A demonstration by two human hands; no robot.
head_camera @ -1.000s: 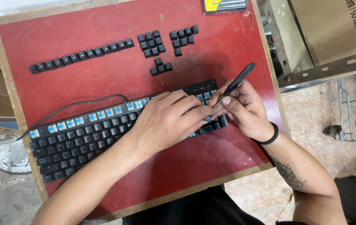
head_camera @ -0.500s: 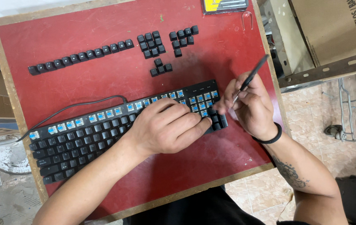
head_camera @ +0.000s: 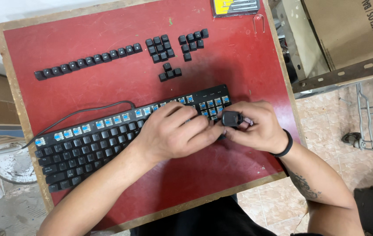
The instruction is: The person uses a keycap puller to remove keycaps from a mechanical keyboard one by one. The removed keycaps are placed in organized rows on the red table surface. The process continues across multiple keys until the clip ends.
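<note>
Head view looks straight down on a red worktop with a black keyboard lying slantwise across it, its left end nearer the person and its right end farther off. At the far left a cable runs off the keyboard's left end and curls along its far edge; a tug on it could drag the board. A long row of loose keycaps lies beyond, well apart from the keyboard, and two small clusters of keycaps sit farther right. Being loose, any of these could be swept out of order by a passing sleeve or arm. Bare blue switches line the keyboard's far row and its right end, and a slipped tool could strike their exposed stems.

The left hand lies over the keyboard's right half, fingers curled narrow toward the right hand; whether they pinch anything I cannot tell. The right hand is closed on a black tool, seen end-on just beside the bare switches. If it is levered at an angle, a cap could jump off the worktop's right edge onto the tiled floor.

Hidden: the tool's tip and the switches under both hands. A yellow tool pack is cut off at the far edge, and a thin wire loop beside it is hard to identify.
</note>
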